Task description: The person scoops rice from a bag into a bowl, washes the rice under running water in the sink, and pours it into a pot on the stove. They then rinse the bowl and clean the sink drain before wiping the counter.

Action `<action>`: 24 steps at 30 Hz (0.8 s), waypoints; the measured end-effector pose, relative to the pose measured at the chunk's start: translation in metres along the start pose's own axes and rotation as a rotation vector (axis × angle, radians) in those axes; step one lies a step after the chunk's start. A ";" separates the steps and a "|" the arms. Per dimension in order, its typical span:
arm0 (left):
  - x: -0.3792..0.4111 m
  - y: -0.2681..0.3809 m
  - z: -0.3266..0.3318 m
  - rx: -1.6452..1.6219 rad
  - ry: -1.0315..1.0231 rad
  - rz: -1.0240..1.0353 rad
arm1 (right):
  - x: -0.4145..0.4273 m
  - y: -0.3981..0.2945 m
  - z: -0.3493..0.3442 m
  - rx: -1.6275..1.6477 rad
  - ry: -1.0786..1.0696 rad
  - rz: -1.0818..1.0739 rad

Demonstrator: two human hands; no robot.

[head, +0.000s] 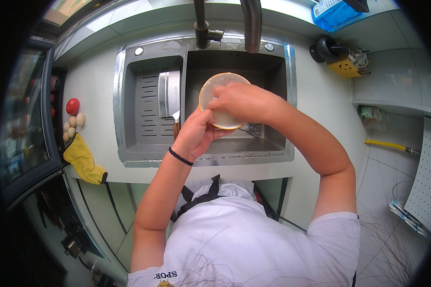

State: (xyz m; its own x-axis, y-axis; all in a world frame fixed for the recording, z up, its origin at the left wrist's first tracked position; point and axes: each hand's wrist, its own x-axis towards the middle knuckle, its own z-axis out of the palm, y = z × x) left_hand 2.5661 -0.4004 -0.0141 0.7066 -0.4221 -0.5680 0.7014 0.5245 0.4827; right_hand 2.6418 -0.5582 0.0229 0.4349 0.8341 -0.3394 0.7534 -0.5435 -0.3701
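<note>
My left hand (200, 132) holds a round bowl (230, 123) with a yellow rim over the right basin of the sink, its thumb at the rim and fingers beneath. Inside the bowl is a cloudy whitish content. My right hand (239, 101) reaches into it with curled fingers; whether they pinch anything is hidden. Below and behind the bowl, a steel wool scrubber (255, 130) lies in the basin. A cleaver (170, 94) with a wooden handle rests on the slotted left basin (149, 129), close to the divider.
A dark faucet (252, 28) overhangs the sink. On the left counter are several eggs (72, 121), a red round item (72, 106) and a yellow cloth (83, 159). A dark mortar (323, 49) and a yellow holder (344, 67) stand at back right, below a blue bottle (334, 16).
</note>
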 end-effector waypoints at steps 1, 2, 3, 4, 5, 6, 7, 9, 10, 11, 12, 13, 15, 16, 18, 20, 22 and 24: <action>0.000 0.000 0.000 0.001 -0.002 -0.001 | 0.001 0.001 0.001 -0.001 -0.006 -0.010; 0.001 -0.001 0.000 0.002 -0.004 -0.001 | 0.002 0.003 0.004 -0.022 0.008 -0.026; 0.001 0.000 0.000 0.007 -0.007 0.002 | 0.004 0.005 0.007 -0.042 0.022 -0.042; 0.000 0.000 0.001 0.012 -0.010 0.004 | 0.005 0.006 0.009 -0.062 0.036 -0.058; 0.001 0.001 0.001 0.017 -0.013 0.007 | 0.004 0.006 0.010 -0.055 0.063 -0.067; 0.001 0.001 0.001 0.022 -0.010 0.004 | 0.004 0.006 0.009 -0.047 0.091 -0.079; 0.001 0.001 0.000 0.028 -0.007 0.002 | 0.004 0.006 0.008 -0.040 0.118 -0.090; 0.002 0.000 -0.001 0.032 -0.003 -0.004 | 0.005 0.003 0.000 -0.076 0.006 -0.053; 0.003 -0.001 -0.003 0.031 -0.001 -0.007 | 0.006 0.002 -0.002 -0.095 -0.049 -0.033; 0.003 -0.002 -0.004 0.031 0.001 -0.010 | 0.006 0.003 -0.003 -0.098 -0.052 -0.044; 0.003 -0.002 -0.004 0.028 0.002 -0.014 | 0.005 0.003 -0.004 -0.103 -0.054 -0.054; 0.003 -0.002 -0.003 0.025 0.003 -0.018 | 0.005 0.004 -0.004 -0.108 -0.057 -0.063; 0.003 -0.002 -0.003 0.021 0.006 -0.021 | 0.002 0.006 -0.003 -0.116 -0.004 -0.115; 0.003 -0.002 -0.002 0.020 0.009 -0.019 | 0.000 0.007 -0.003 -0.120 0.023 -0.142; 0.003 -0.003 -0.002 0.016 0.011 -0.015 | -0.006 0.003 -0.005 -0.038 0.105 -0.123; 0.003 -0.004 -0.003 0.008 0.008 -0.010 | -0.010 0.003 -0.004 0.006 0.169 -0.120; 0.003 -0.004 -0.003 0.022 0.003 -0.007 | -0.010 0.006 0.000 0.012 0.216 -0.133; 0.002 -0.005 -0.003 0.023 -0.003 -0.002 | -0.011 0.004 0.004 0.006 0.222 -0.087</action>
State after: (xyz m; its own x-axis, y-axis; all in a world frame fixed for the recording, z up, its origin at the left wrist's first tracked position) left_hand 2.5640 -0.4011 -0.0197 0.7057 -0.4248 -0.5670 0.7044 0.5067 0.4971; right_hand 2.6384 -0.5695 0.0218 0.4672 0.8776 -0.1075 0.7899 -0.4689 -0.3951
